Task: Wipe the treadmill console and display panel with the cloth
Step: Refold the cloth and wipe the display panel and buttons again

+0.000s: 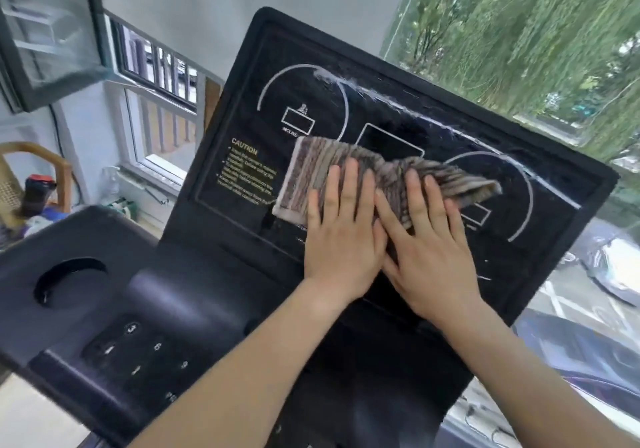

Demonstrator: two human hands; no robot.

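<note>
- Two forearms enter from the lower edge of the frame, one from lower centre, one from lower right.
- Both forearms are bare along their whole visible length; no sleeve shows on either.
- Left hand [341, 240]: bare and ungloved, with short fingernails.
- Right hand [427, 250]: bare and ungloved, with short fingernails.
- Wrists: plain, narrow, joining each hand near the frame centre.
- Fingers: slender and of even shape on both hands.
</note>
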